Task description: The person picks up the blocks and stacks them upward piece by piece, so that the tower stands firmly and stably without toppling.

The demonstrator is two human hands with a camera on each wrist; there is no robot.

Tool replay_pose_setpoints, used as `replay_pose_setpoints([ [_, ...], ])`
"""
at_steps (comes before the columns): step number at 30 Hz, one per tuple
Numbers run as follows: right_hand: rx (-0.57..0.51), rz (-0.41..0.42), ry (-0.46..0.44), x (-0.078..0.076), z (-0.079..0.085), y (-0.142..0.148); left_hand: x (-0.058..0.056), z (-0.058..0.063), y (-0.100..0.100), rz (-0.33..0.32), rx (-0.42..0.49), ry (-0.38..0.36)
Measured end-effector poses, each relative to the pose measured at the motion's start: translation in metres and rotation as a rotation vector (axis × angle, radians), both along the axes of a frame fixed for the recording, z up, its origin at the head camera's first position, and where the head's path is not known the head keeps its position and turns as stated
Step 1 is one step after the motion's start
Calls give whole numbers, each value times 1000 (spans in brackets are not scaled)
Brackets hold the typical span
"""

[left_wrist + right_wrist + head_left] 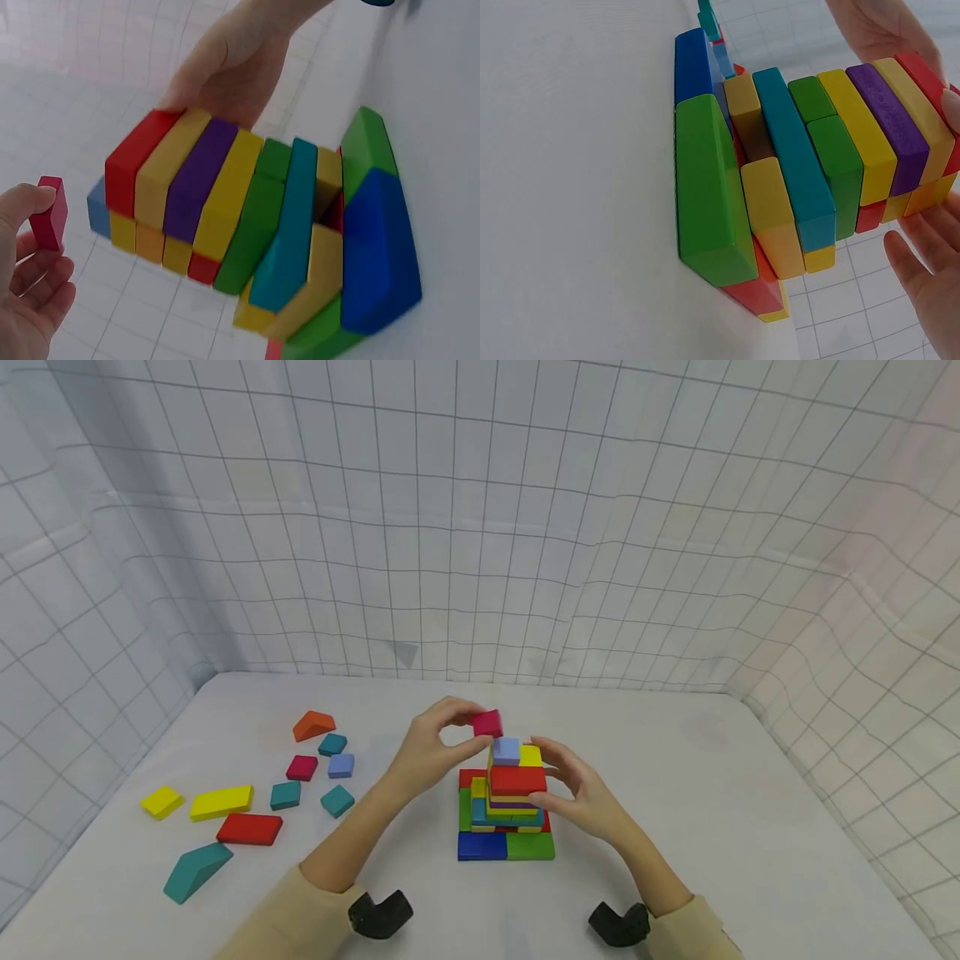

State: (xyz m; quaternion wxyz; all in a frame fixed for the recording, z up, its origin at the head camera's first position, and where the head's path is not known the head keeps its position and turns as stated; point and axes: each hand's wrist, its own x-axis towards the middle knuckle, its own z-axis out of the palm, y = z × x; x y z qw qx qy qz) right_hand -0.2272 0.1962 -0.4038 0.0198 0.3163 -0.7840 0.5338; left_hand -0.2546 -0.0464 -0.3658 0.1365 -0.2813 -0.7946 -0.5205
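My left hand (431, 747) pinches a small pink block (487, 723) between thumb and fingers, just above the stacked tower's top. The tower (517, 781) has layers of coloured wooden blocks, with a light blue block (506, 751) and a yellow block (531, 756) uppermost. Curved around its upper right side is my right hand (585, 789), thumb at the front by the red block (517, 779) and fingers behind. In the left wrist view, the pink block (49, 217) is apart from the tower. A blue block (482, 846) and a green block (530, 845) form its front base.
Loose blocks lie on the white table (712, 810) left of the tower, including an orange one (313, 725), a red one (250, 829), a yellow one (222, 802) and a large teal one (197, 870). A white gridded curtain (480, 527) surrounds the table's back and sides.
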Motion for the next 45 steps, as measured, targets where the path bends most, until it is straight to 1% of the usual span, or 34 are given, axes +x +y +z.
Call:
replay_pose_setpoints([
  [2,-2,1,-2,0,1,1,1,5,14,-37,-2,-1],
  [4,-7,5,-1,0,1,1,1,7,26,-68,-8,3],
  [6,-17,12,-11,0,2,1,0,7,35,-88,-18,7],
  [9,-31,13,-42,1,3,0,-1,4,44,-108,-31,3],
  [14,-29,-6,-88,3,2,1,0,0,47,-123,-67,-38],
  [19,-22,-9,-94,2,1,2,1,-5,46,-130,-81,-79],
  [23,-18,-12,-98,2,1,2,2,-8,45,-134,-98,-90],
  [26,-12,-16,-106,2,1,2,2,-9,45,-129,-108,-83],
  [30,-3,-17,-87,3,3,1,3,-9,44,-121,-110,-77],
  [34,-1,-13,-58,6,10,-2,3,-10,42,-124,-100,-83],
  [37,-4,-9,-17,8,13,-2,4,-11,40,-129,-80,-94],
  [41,-4,9,75,4,9,-1,6,-12,37,-139,-45,-88],
  [45,-21,36,117,1,4,2,6,-15,37,-147,-19,-73],
])
